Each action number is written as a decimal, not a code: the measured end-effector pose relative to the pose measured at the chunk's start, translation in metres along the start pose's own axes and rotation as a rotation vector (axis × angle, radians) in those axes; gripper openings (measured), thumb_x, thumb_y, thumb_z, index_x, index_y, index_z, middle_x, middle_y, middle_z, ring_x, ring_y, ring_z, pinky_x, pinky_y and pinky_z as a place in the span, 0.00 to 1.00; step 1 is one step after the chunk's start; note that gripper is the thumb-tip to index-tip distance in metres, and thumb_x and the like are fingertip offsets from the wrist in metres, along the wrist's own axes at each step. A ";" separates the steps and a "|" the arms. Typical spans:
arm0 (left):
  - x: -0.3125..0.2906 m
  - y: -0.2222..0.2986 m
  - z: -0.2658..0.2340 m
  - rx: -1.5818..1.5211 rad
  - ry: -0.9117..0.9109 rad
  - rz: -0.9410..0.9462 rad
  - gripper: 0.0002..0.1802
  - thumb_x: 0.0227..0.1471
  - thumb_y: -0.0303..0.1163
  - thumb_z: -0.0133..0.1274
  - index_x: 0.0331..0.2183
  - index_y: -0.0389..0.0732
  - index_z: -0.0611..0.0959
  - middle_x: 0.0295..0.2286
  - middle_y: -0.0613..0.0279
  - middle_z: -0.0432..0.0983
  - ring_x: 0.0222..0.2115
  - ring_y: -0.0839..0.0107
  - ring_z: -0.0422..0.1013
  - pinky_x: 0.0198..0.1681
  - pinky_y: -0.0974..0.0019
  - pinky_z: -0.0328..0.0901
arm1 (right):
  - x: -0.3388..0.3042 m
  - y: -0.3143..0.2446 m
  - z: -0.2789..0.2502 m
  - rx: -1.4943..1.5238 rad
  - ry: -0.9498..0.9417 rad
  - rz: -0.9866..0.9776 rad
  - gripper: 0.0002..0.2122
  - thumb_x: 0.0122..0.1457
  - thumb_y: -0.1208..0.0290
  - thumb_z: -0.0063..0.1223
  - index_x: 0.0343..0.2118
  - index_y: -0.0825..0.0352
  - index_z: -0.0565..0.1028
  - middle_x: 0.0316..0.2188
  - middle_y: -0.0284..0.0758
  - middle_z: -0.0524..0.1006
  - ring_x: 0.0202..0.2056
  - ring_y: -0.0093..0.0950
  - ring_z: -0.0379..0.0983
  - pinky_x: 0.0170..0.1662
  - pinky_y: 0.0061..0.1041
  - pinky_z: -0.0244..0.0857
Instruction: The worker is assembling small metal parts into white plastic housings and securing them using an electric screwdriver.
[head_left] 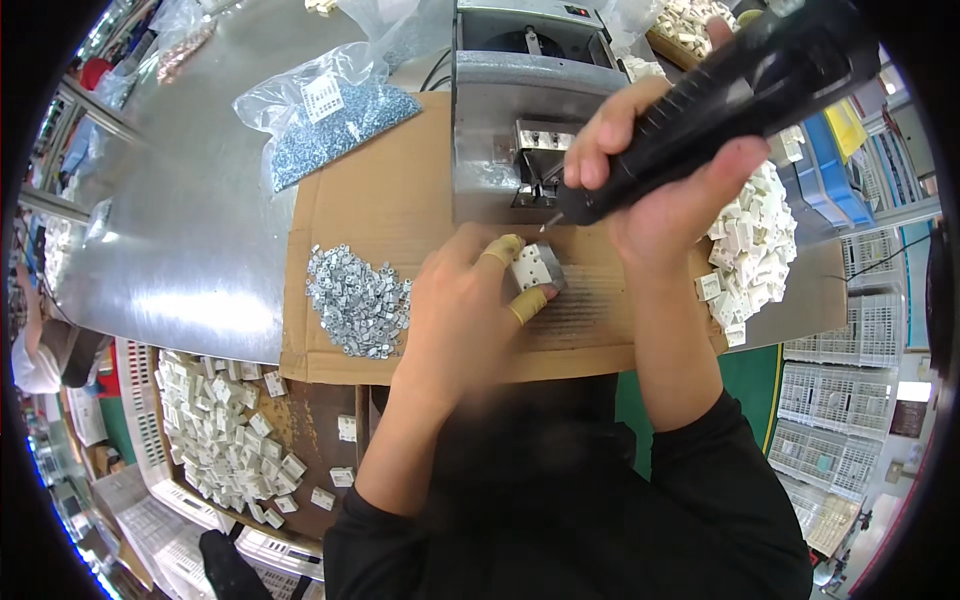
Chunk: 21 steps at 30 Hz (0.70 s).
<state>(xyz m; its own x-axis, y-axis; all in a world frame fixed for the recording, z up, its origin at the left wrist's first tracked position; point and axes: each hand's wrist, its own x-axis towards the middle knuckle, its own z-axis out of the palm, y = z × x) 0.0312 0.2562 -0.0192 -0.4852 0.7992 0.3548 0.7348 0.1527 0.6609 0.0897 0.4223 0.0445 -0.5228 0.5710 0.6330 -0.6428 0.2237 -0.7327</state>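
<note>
My left hand (pixel 455 300), with yellow finger covers on two fingertips, grips a small white plastic block (pixel 531 268) by its edges, low over the cardboard. A grey metal piece (pixel 552 262) lies against the block's right side. A black electric screwdriver (pixel 730 105) is wrapped in my right hand (pixel 665 215), tilted down to the left. Its thin bit points at the block's far edge; whether it touches cannot be told. Left of my left hand lies a heap of small metal pieces (pixel 355 305).
A cardboard sheet (pixel 375 205) covers the metal table (pixel 190 190). Beyond my hands stands a screw feeder machine (pixel 540 75). A clear bag of bluish screws (pixel 340 120) lies at far left. White blocks heap up at right (pixel 750 250) and in a lower-left bin (pixel 225 440).
</note>
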 end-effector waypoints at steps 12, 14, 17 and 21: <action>0.010 0.003 -0.008 0.196 -0.126 0.073 0.25 0.45 0.45 0.69 0.40 0.37 0.84 0.34 0.56 0.75 0.37 0.56 0.75 0.38 0.54 0.68 | -0.032 0.020 0.003 0.105 0.076 0.069 0.35 0.64 0.34 0.45 0.44 0.73 0.64 0.24 0.41 0.75 0.18 0.28 0.72 0.22 0.26 0.68; 0.013 0.001 -0.011 0.387 -0.046 0.225 0.25 0.40 0.52 0.71 0.31 0.40 0.85 0.27 0.61 0.77 0.28 0.59 0.77 0.31 0.56 0.69 | -0.033 0.020 0.010 0.158 0.021 0.076 0.33 0.65 0.37 0.46 0.47 0.72 0.63 0.24 0.41 0.76 0.18 0.27 0.72 0.22 0.26 0.67; 0.014 -0.003 0.001 0.449 -0.076 0.212 0.27 0.41 0.57 0.67 0.26 0.41 0.84 0.22 0.60 0.78 0.24 0.59 0.77 0.29 0.58 0.69 | -0.030 0.009 0.015 -0.068 -0.028 0.191 0.50 0.57 0.24 0.44 0.70 0.59 0.48 0.24 0.38 0.70 0.18 0.27 0.68 0.25 0.30 0.68; 0.010 0.004 0.004 0.488 -0.223 0.105 0.26 0.50 0.59 0.60 0.31 0.44 0.83 0.25 0.63 0.80 0.26 0.65 0.78 0.31 0.60 0.66 | -0.031 0.012 0.012 -0.002 -0.100 0.252 0.50 0.55 0.24 0.45 0.68 0.63 0.51 0.24 0.38 0.70 0.18 0.27 0.68 0.23 0.28 0.67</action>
<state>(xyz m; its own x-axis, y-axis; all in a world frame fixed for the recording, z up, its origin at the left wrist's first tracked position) 0.0315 0.2670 -0.0154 -0.3240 0.9206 0.2182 0.9343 0.2751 0.2266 0.0913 0.3976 0.0197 -0.7190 0.5276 0.4524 -0.4844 0.0865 -0.8706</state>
